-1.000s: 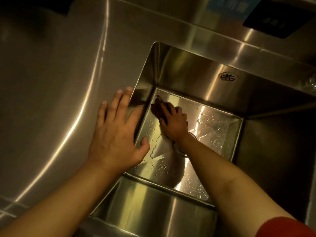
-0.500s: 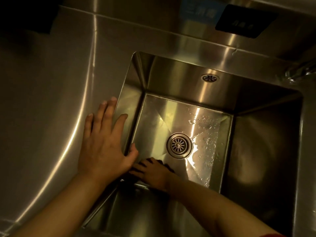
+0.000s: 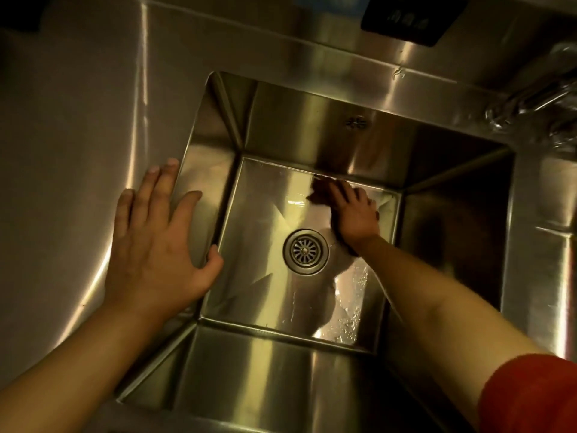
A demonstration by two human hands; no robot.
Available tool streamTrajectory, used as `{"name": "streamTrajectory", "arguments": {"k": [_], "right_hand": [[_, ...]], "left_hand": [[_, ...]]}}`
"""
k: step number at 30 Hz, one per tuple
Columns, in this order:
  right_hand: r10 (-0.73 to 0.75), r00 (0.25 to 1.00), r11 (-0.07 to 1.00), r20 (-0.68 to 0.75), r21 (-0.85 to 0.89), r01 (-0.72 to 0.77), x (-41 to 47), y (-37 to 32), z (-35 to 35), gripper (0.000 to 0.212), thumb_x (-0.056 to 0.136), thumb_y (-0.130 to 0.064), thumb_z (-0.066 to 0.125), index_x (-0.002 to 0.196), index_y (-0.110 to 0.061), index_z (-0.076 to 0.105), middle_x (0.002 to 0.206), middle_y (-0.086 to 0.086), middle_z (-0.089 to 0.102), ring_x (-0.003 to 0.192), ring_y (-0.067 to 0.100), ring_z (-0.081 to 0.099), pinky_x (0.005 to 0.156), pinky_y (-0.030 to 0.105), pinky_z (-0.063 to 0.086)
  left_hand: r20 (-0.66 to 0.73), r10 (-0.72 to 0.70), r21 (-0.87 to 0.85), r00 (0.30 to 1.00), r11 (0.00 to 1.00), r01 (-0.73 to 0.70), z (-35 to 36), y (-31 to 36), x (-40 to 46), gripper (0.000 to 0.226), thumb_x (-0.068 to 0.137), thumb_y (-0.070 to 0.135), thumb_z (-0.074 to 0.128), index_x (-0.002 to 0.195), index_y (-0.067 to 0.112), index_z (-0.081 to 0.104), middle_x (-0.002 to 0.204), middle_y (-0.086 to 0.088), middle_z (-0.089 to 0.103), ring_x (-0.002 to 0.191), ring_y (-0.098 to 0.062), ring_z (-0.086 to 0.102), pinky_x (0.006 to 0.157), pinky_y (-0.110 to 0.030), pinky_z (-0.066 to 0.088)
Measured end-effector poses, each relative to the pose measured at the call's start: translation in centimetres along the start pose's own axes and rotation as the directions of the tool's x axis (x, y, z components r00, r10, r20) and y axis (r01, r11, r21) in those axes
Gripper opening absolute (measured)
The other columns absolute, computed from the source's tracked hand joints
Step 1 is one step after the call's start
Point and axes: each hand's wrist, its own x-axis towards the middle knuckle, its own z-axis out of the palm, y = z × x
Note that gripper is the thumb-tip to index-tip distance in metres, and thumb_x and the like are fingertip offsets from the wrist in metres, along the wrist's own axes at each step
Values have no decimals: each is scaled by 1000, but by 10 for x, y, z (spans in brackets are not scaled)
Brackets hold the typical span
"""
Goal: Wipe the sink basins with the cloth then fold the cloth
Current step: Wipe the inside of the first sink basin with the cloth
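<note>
A deep stainless steel sink basin (image 3: 281,132) fills the middle of the head view, with a round drain strainer (image 3: 305,251) in its floor. My right hand (image 3: 354,214) reaches down to the far part of the basin floor and presses a dark brown cloth (image 3: 320,192) flat against it, near the back wall. Most of the cloth is hidden under the palm and fingers. My left hand (image 3: 156,245) lies flat with fingers spread on the counter, at the basin's left rim, its thumb hanging over the edge.
The steel counter (image 3: 71,135) stretches to the left. A faucet (image 3: 530,101) sits at the back right corner. A dark panel (image 3: 412,17) hangs on the back wall. Water drops glisten on the basin floor at the near right (image 3: 352,320). An overflow hole (image 3: 355,122) marks the back wall.
My right hand has swept the cloth from the near left edge of the basin floor across to the far right, past the drain. My left hand has stayed on the rim.
</note>
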Motion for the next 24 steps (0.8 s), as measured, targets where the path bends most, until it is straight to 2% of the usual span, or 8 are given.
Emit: {"name": "streamTrajectory", "arguments": {"k": [3, 5, 8, 11, 14, 18, 20, 24], "right_hand": [[145, 989, 986, 40, 74, -148, -58, 26, 15, 73, 98, -22, 44, 162, -33, 10, 168, -2, 14, 147, 35, 22, 114, 55, 28], [133, 985, 988, 109, 61, -140, -94, 24, 26, 74, 97, -21, 41, 162, -30, 8, 169, -1, 8, 151, 32, 13, 118, 57, 22], [-100, 963, 994, 252, -18, 108, -145, -4, 48, 79, 95, -24, 45, 163, -27, 4, 170, 3, 2, 154, 35, 7, 122, 57, 9], [-418, 817, 901, 397, 69, 427, -180, -45, 74, 83, 95, -12, 44, 162, -30, -2, 170, 1, -9, 156, 35, -9, 122, 61, -5], [-568, 719, 816, 402, 157, 557, -176, -82, 86, 80, 96, -12, 43, 163, -30, 2, 170, -2, -10, 156, 31, -13, 123, 58, -8], [-671, 652, 722, 353, 114, 682, -131, -134, 86, 71, 101, -20, 42, 163, -28, 9, 171, 0, -2, 157, 31, -5, 124, 55, -3], [-676, 659, 707, 330, 36, 707, -101, -153, 81, 64, 105, -22, 34, 163, -31, 6, 171, -1, -2, 157, 30, -5, 124, 54, 1], [-570, 794, 815, 212, 17, 580, -32, -161, 51, 60, 108, -26, 32, 162, -32, 7, 170, -3, 4, 157, 28, 3, 125, 52, 3]], "left_hand": [[-3, 3, 2, 1000, 1000, -3, 2, -1, 0, 82, 75, 58, 57, 146, 18, 49, 174, -7, 11, 161, -30, 10, 126, -55, 14], [-2, 4, 6, 1000, 1000, -4, 3, -2, 1, 82, 75, 58, 57, 146, 19, 48, 174, -7, 11, 161, -30, 10, 126, -55, 13], [0, 7, 10, 1000, 1000, -7, 2, -2, 1, 82, 75, 58, 56, 145, 18, 49, 174, -8, 11, 161, -31, 11, 126, -55, 12], [-2, 11, 16, 1000, 1000, -11, 0, -1, 1, 82, 75, 59, 54, 145, 17, 50, 174, -9, 11, 161, -32, 11, 126, -55, 13], [33, -2, 4, 999, 1000, 2, -3, 1, 2, 82, 75, 59, 56, 146, 19, 48, 174, -9, 10, 161, -30, 7, 126, -55, 11], [53, -19, -18, 998, 1000, 20, -7, 3, 1, 82, 75, 56, 60, 147, 19, 48, 173, -9, 12, 161, -30, 9, 127, -56, 12], [47, -17, -19, 999, 1000, 18, -8, 4, 1, 81, 75, 54, 62, 147, 18, 48, 173, -10, 14, 161, -32, 11, 127, -58, 16], [46, -5, -18, 999, 1000, 6, -8, 3, 0, 78, 77, 56, 59, 145, 18, 49, 174, -9, 12, 162, -30, 8, 127, -58, 15]]}}
